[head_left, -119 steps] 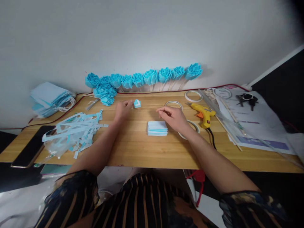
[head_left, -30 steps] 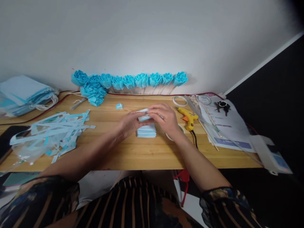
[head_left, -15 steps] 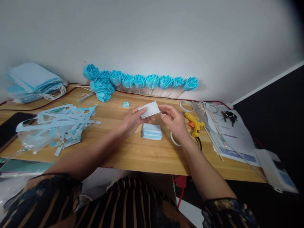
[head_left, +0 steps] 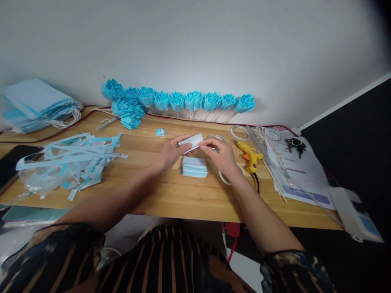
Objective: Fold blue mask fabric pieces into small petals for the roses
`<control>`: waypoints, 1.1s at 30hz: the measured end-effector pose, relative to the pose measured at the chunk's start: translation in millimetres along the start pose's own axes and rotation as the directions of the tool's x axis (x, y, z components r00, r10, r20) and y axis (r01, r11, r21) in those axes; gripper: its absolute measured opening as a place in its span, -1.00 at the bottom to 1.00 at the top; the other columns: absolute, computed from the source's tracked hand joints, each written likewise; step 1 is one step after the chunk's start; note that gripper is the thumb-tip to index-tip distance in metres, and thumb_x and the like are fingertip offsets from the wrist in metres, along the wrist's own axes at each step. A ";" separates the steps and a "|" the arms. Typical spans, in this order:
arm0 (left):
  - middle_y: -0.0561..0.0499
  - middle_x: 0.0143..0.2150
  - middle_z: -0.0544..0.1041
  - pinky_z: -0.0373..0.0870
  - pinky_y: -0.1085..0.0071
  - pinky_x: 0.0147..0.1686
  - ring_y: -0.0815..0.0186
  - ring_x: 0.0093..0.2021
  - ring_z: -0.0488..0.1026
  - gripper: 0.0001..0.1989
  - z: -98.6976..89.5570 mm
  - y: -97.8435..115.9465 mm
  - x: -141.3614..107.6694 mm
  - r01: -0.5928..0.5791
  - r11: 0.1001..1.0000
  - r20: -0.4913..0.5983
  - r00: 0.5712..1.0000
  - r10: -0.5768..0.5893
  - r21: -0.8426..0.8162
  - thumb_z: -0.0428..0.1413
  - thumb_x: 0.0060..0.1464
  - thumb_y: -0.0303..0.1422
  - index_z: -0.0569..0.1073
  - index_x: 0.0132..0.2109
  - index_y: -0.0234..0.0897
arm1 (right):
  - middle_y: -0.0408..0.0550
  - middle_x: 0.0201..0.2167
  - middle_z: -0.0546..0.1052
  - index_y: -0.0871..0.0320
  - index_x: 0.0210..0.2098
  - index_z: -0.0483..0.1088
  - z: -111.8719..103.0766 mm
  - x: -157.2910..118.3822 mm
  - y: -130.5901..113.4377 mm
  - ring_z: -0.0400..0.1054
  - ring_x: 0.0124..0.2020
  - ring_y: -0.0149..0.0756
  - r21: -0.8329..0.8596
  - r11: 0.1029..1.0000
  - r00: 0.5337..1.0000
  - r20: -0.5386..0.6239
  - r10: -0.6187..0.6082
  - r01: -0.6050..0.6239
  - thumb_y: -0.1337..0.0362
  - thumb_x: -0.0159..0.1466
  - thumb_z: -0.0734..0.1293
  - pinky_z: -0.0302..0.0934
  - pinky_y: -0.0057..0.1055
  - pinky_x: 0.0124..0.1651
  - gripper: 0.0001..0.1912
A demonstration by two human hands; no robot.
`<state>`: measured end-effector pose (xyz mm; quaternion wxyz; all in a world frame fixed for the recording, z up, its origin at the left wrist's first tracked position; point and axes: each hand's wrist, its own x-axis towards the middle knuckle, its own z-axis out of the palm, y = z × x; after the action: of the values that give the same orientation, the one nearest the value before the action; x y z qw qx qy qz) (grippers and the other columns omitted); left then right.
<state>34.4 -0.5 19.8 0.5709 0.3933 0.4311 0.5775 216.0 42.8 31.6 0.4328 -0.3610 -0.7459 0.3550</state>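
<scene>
Right now the left hand (head_left: 171,154) has a thumb-over grip on the white piece (head_left: 194,140), raised at twelve o'clock from the stack (head_left: 194,167); the right hand (head_left: 221,155) pinches its near right edge. Looks like an edge-folding step, calling next for light, even pressure. Glue gun (head_left: 252,158): between two and three, on the surface (head_left: 171,199).

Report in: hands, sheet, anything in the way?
Left hand gripping pale rectangular sheet; right hand pinching its edge. Sheet tilted over wooden tabletop. Stack of pale-blue pieces nearby, not blocking.
</scene>
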 end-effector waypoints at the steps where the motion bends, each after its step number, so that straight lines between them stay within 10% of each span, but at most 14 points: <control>1: -0.11 -0.16 0.66 0.49 0.32 -0.23 0.24 -0.27 0.60 -0.44 -0.1 -0.3 0.1 -0.005 1.000 -0.006 1.000 0.006 0.024 0.36 -0.07 -0.28 0.53 0.09 -0.36 | -0.14 -0.33 0.63 0.08 -0.35 0.56 0.4 -0.2 -0.5 0.47 -0.29 -0.31 0.005 1.000 1.000 -0.002 0.007 -0.007 0.21 0.20 0.41 0.32 -0.35 -0.14 -0.90; 33: 0.13 -0.46 0.40 0.26 0.45 -0.41 0.40 -0.45 0.28 -0.37 5.3 7.9 -5.7 -0.205 0.933 -0.062 0.970 0.233 0.296 0.27 -0.02 -0.43 0.42 0.24 -0.19 | -0.23 -0.44 0.43 0.06 0.25 0.33 4.2 -0.5 3.1 0.27 -0.46 -0.40 0.151 0.971 0.978 0.127 0.168 -0.187 0.19 0.16 0.41 0.18 -0.44 -0.39 -0.34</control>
<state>37.1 -5.7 29.2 0.4182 0.4896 0.4908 0.5870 213.1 42.9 27.3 0.3841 -0.3691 -0.7026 0.4718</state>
